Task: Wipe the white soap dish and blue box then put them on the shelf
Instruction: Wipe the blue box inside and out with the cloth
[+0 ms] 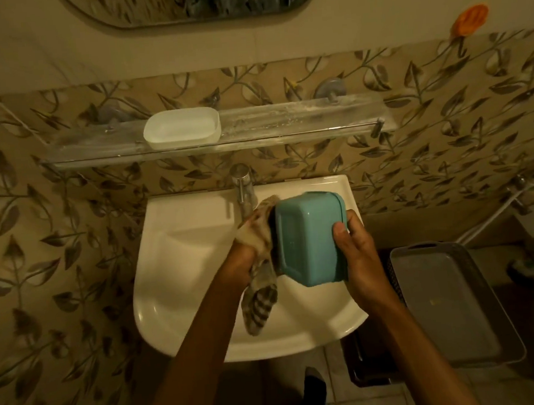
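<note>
Right hand [359, 252] gripping blue box [309, 240] base-up, left hand [241, 261] clutching cloth [260, 285].

We see the sink [182, 271] at the centre, its tap [245, 185] at the far rim. Above the basin, the box [309, 237] sits between our hands: the left hand [241, 261] with the cloth [259, 285] on its left side, the right hand [357, 253] on its right. On the shelf [285, 128], beyond the tap, the soap dish [181, 127] lies left of middle. A tray [449, 303] lies right of the sink.
</note>
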The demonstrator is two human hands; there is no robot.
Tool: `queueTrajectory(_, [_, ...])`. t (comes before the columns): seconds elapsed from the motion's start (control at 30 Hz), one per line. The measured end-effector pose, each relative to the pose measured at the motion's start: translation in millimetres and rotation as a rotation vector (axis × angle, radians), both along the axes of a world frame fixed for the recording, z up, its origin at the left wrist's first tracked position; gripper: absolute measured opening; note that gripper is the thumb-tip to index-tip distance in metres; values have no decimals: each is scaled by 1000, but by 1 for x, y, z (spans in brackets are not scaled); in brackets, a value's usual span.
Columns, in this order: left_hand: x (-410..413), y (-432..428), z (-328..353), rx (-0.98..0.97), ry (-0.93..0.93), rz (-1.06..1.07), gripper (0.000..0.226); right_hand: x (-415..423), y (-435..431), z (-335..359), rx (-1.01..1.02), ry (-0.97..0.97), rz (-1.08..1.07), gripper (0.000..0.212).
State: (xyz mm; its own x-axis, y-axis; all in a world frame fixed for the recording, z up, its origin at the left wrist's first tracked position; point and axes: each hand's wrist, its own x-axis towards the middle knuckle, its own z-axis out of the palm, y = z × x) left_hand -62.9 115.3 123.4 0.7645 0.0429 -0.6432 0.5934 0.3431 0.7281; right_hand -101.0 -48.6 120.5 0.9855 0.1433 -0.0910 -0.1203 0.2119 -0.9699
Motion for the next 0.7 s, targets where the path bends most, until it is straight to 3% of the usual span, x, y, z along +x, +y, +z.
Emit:
queueTrajectory(0.07, [-9, 15, -15, 4, 56, 73, 29, 5, -8, 6, -90, -89, 14, 18])
queueTrajectory(0.13, [-16, 26, -26, 156, 53, 134, 22, 9, -12, 10, -187, -152, 18, 16])
queueTrajectory(0.23, [-27, 31, -19, 258, 135, 120, 29, 13, -17, 9, -653, -440, 93, 14])
queueTrajectory(0.3, [-33, 31, -6, 96, 78, 27, 52, 13, -16, 5, -1091, -732, 180, 12])
queueTrajectory(0.33, [-38, 29, 1, 0, -15, -39, 66, 12, -12, 6, -1215, -848, 240, 12])
queueTrajectory(0.4, [-42, 24, 8, 25, -160, -133, 79, 9, -4, 8, -1338, -995, 346, 19])
queueTrajectory(0.5, [-47, 17, 5, 345, -214, -119, 54, 6, 5, 11, -1354, -1120, 359, 26])
queueTrajectory(0.6, [-50, 20, -6, 399, -176, -79, 44, 1, 4, 10, -1210, -1215, 262, 28])
queueTrajectory(0.67, [-53, 24, -10, 429, -205, -76, 47, -4, 2, 10, -1014, -1046, 160, 48])
queueTrajectory(0.7, [-54, 26, -10, 450, -230, -84, 49, -5, 0, 10, -879, -847, 85, 64])
